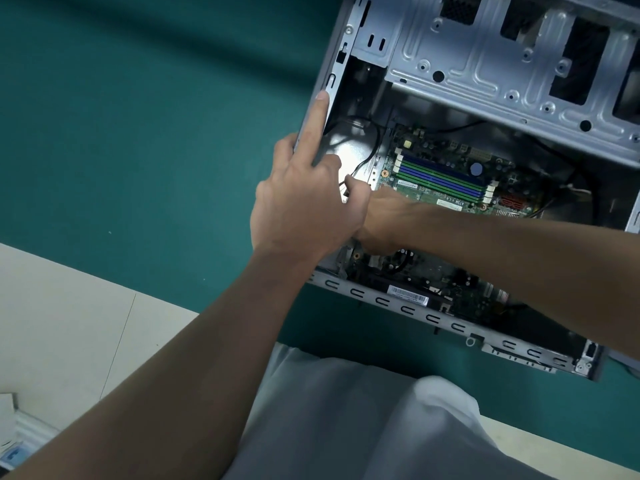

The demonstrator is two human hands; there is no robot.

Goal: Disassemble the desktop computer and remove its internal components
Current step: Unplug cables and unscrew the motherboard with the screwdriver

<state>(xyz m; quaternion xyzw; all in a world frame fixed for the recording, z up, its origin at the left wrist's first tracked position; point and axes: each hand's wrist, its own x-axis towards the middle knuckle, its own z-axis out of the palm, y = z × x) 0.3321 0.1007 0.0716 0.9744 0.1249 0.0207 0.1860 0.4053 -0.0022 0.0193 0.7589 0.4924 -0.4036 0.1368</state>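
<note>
Steel case (467, 60), open on green tabletop (138, 133), motherboard (433, 148) seated inside. Our left hand (301, 206) clasps its side wall; right hand (375, 220), grip hidden, works the cabling (367, 157). Next: we free connectors gently.

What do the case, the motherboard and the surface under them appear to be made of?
The case: bare grey sheet metal, likely steel, matte sheen, stamped ribs and punched holes. The motherboard: green laminated circuit board with soldered parts. The surface: teal, matte, faint waves; perhaps cloth or a mat.
</note>
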